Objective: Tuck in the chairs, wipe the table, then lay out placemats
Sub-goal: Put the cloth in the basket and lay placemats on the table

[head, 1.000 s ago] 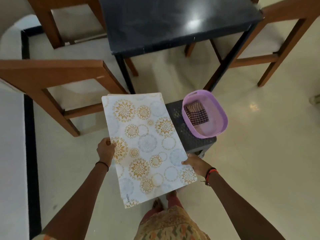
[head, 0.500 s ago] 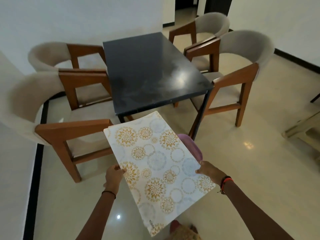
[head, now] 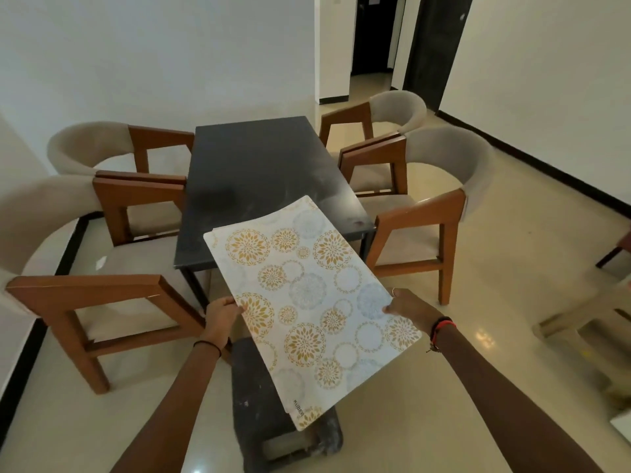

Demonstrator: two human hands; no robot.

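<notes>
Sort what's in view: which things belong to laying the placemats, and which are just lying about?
Job: placemats, gripped by left hand and right hand; black table; four armchairs around it.
Lying about: dark stool below the placemats; pale furniture at the right edge.

Mats (head: 307,302) hide the table's (head: 259,165) near corner and much of the stool (head: 252,397); their count is unclear; fingers of the left hand (head: 222,314) and right hand (head: 408,307) lie beneath, unseen; near-left chair (head: 85,295) cut off

Four armchairs (head: 440,206), one table (head: 259,165), one stool (head: 256,387)
</notes>
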